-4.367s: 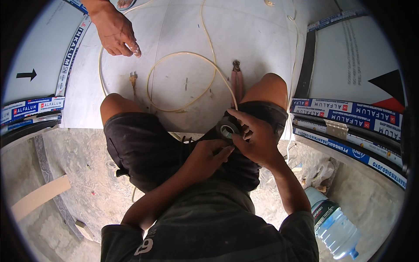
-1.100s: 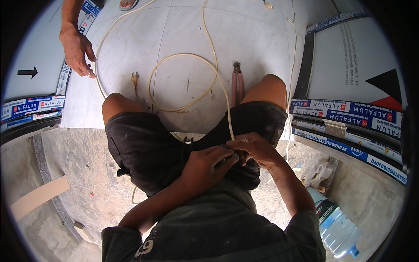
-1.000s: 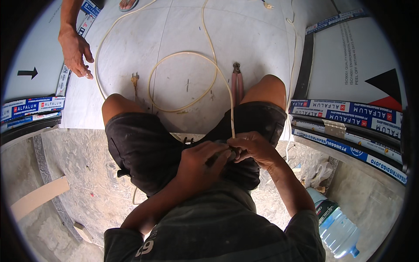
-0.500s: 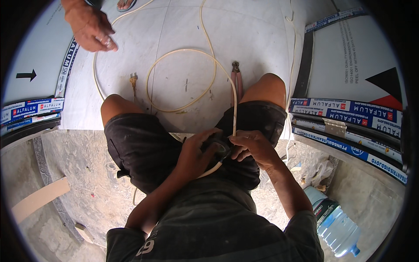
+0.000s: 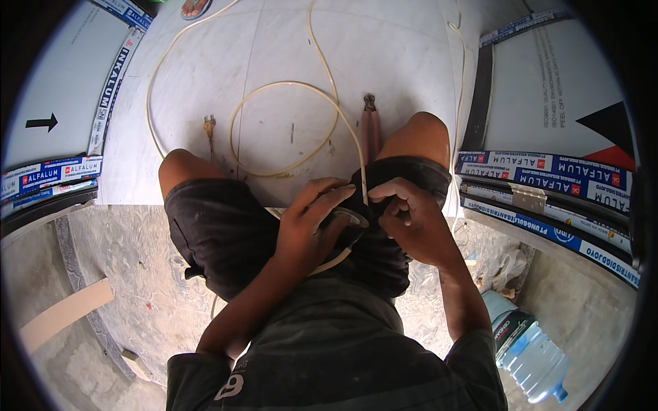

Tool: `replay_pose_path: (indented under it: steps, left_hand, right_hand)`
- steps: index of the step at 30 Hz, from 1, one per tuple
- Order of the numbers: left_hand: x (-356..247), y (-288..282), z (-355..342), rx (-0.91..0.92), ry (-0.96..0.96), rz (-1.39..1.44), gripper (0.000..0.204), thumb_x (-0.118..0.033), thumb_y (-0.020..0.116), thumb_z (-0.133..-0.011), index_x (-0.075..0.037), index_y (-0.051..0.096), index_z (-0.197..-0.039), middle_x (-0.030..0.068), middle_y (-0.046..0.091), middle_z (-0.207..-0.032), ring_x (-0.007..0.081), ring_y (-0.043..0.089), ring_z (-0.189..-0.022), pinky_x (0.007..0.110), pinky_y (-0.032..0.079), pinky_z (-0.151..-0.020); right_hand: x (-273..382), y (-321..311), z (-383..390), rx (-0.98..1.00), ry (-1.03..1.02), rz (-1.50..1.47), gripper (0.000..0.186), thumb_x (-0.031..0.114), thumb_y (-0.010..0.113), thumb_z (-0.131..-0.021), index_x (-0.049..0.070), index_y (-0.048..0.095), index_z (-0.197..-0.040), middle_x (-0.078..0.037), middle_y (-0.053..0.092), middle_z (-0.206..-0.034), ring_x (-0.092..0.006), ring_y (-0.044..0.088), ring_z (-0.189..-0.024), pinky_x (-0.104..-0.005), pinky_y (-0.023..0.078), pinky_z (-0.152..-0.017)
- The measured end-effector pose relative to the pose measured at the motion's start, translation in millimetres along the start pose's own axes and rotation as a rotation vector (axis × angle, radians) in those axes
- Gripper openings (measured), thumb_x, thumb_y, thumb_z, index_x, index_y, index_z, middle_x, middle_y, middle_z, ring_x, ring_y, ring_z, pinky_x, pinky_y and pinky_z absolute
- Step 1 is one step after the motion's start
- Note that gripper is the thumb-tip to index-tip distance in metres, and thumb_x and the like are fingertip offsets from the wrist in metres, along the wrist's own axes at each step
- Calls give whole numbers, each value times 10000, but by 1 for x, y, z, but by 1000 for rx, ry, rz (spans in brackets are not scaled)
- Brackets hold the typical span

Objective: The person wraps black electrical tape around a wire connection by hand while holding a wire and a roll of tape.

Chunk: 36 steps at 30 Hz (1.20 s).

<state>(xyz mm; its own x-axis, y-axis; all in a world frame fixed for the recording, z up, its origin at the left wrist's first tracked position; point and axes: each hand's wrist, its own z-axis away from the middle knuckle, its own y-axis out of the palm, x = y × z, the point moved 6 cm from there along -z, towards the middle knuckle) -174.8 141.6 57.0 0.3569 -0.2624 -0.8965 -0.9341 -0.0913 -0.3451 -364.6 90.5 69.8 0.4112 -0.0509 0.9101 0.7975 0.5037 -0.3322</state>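
My left hand [image 5: 307, 222] is closed around a roll of black tape [image 5: 355, 218], whose pale inner ring shows beside the thumb. A cream cable [image 5: 362, 168] rises between my hands and loops out over the white floor. Just below the roll, a dark wrapped patch and another stretch of the cable show near my lap. My right hand [image 5: 415, 222] is to the right of the cable, fingers bent but apart, with the index fingertip close to it. I see nothing held in it. Whether that fingertip touches the cable, I cannot tell.
Pliers with reddish handles [image 5: 371, 127] lie beyond my right knee. A plug [image 5: 209, 128] with bare-looking wire ends lies near my left knee. Wrapped panels [image 5: 548, 171] flank me on both sides. A large water bottle [image 5: 528, 349] lies at the lower right. Someone's sandaled foot [image 5: 195, 8] shows at the top.
My right hand has let go of the cable and its fingers have spread. The left hand has shifted, showing more of the tape roll. Another person's hand has left the upper left.
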Motion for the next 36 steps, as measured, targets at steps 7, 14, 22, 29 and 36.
replay_pose_path:
  steps: [7, 14, 22, 29, 36]
  left_hand:
    - [17, 16, -7, -77, -439, 678, 420, 27, 748, -897, -23, 672, -1307, 97, 662, -1297, 257, 693, -1145, 377, 611, -951]
    - [45, 60, 17, 439, -1037, 1039, 366, -293, 579, -1083, 19, 664, -1254, 103, 690, -1165, 209, 687, -1036, 379, 641, -876]
    - [26, 86, 17, 594, -1174, 1166, 350, -371, 570, -1104, -48, 696, -1059, 26, 666, -949, 121, 645, -845, 286, 566, -694]
    - [20, 76, -10, 610, -965, 974, 300, -347, 665, -1061, -53, 707, -1014, -19, 659, -849, 99, 649, -768, 251, 512, -652]
    - [12, 56, -35, 521, -755, 824, 296, -339, 698, -1053, -63, 760, -965, -41, 663, -808, 53, 631, -774, 241, 493, -644]
  right_hand:
    - [27, 1, 1, 34, 25, 176, 383, 52, 827, -869, 30, 685, -1223, -112, 760, -953, -169, 743, -840, -315, 598, -774]
    - [-6, -7, 22, -161, -26, -107, 255, 1, 764, -910, 6, 650, -1138, -62, 716, -896, -91, 699, -815, -255, 558, -726]
    - [-21, -12, 52, -374, -124, -92, 321, -43, 759, -880, 18, 587, -1143, -32, 598, -990, -49, 569, -830, -218, 472, -686]
    - [-36, -11, 70, -466, -142, -184, 320, -69, 690, -895, 18, 575, -1181, -56, 640, -1011, -85, 601, -900, -242, 495, -789]
    - [-49, 4, 64, -472, -50, -370, 258, -7, 745, -971, 32, 610, -1188, -72, 737, -1055, -112, 695, -964, -277, 551, -846]
